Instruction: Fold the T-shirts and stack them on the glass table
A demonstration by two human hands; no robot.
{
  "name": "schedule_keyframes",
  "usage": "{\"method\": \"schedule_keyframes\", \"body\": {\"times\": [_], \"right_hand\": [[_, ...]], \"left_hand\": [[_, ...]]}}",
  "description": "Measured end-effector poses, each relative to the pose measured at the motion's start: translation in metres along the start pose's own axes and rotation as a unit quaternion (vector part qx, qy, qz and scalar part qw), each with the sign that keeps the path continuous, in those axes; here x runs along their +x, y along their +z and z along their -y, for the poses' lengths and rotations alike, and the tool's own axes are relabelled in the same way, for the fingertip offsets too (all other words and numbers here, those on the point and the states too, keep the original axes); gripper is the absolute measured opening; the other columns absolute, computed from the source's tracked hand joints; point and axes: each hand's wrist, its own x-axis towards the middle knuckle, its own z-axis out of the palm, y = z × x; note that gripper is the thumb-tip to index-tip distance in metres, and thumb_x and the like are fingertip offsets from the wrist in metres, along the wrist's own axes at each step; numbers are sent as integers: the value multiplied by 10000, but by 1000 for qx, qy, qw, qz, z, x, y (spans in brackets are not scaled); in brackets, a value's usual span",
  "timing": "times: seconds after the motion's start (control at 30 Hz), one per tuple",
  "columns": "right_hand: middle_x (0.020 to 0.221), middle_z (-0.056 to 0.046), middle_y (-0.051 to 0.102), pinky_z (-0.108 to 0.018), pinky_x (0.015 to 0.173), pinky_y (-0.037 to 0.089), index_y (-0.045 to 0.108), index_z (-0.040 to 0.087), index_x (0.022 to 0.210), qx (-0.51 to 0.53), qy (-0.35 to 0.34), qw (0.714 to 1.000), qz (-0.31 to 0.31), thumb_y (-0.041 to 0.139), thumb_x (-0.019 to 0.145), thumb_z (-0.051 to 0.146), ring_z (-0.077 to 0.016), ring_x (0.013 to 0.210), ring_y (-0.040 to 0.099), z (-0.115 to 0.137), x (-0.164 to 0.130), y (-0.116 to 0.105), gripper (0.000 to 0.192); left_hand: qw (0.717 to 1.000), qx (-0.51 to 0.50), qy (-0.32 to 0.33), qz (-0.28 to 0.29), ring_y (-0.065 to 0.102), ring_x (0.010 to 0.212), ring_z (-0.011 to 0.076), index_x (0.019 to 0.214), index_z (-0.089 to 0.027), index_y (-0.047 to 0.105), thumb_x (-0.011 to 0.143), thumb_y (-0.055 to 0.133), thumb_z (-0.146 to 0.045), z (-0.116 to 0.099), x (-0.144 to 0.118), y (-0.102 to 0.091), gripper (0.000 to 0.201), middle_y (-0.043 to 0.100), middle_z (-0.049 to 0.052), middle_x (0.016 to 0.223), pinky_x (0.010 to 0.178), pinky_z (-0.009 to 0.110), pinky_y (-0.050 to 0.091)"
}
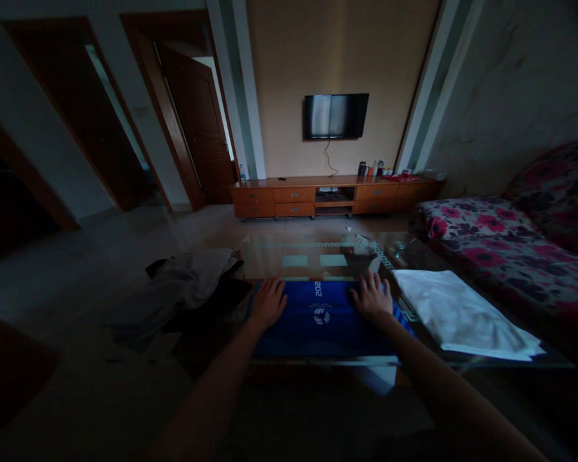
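Head view: a person at a glass-topped table (264, 249) lays both bare hands on a folded blue cloth (337, 330), as seen by those of us standing in this dim room; the left hand (270, 301) rests palm down near the cloth's far left corner, its fingers a little apart and pinching nothing; the right hand (373, 295) lies palm down near the far right corner, its fingers spread, it too without a pinch; the blue cloth sits flat on the glass under and between the two hands, its white print (322, 316) showing in the gap between them; a folded white cloth (462, 314) lies to the right of the right hand, near it but clear of the fingers; a loose heap of grey clothing (195, 276), with dark fabric (226, 298) beside and below it, lies to the left of the left hand; well beyond both hands stands a low wooden cabinet (293, 196), and above it a television (336, 117) hangs on the wall; a flower-patterned sofa (486, 218) fills the space past the right hand, farther right than the white cloth
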Motion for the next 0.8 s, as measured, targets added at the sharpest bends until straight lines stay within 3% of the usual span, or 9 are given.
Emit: {"method": "schedule_keyframes", "body": {"times": [0.13, 0.27, 0.4, 0.53, 0.63, 0.8], "right_hand": [[1720, -54, 96, -654, 1192, 110, 252, 340, 1624, 70, -96, 987, 112, 236, 984, 687, -353, 1559, 115, 33, -28, -17, 728], [1726, -10, 27, -809, 1091, 29, 169, 493, 1602, 80, -97, 975, 184, 231, 874, 871, -458, 1547, -22, 41, -50, -17, 823], [1725, -17, -2, -801, 1097, -36, 119, 484, 1608, 71, -97, 976, 180, 194, 869, 880, -441, 1548, -71, 39, -55, -16, 841], [1725, -29, 20, -754, 1140, -33, 130, 450, 1618, 74, -105, 979, 161, 223, 861, 886, -429, 1554, -45, 35, -54, -19, 878], [1725, -44, -11, -790, 1114, 20, 135, 457, 1616, 77, -81, 983, 145, 324, 803, 923, -483, 1538, -30, 25, -53, -17, 955], [1724, -59, -33, -826, 1072, 18, 176, 457, 1611, 56, -77, 984, 150, 398, 768, 929, -526, 1521, -38, 9, -55, -8, 991]], "left_hand": [[995, -41, 67, 61, 386, 1465, 258, 1491, -222, 493, 1027, 361, -496, -35, -7, -10, 555, 447, 91, 1582, 1262, 457, 195], [986, -66, 22, 150, 239, 1536, 331, 1584, -277, 354, 962, 350, -720, -48, -22, -4, 764, 303, 75, 1665, 1235, 608, 153], [983, -72, 12, 169, 140, 1567, 307, 1613, -301, 278, 944, 293, -774, -47, -28, 0, 820, 198, 50, 1697, 1247, 592, 87], [989, -57, 19, 136, 118, 1571, 306, 1601, -306, 324, 927, 294, -795, -46, -28, -5, 833, 198, 55, 1697, 1258, 545, 51], [990, -51, 14, 134, 88, 1569, 358, 1605, -321, 312, 849, 370, -869, -45, -31, -8, 935, 192, 66, 1697, 1247, 580, 29], [981, -64, -10, 182, -1, 1552, 448, 1618, -394, 216, 746, 448, -931, -41, -39, -6, 1050, 117, 40, 1712, 1192, 698, 17]]}}
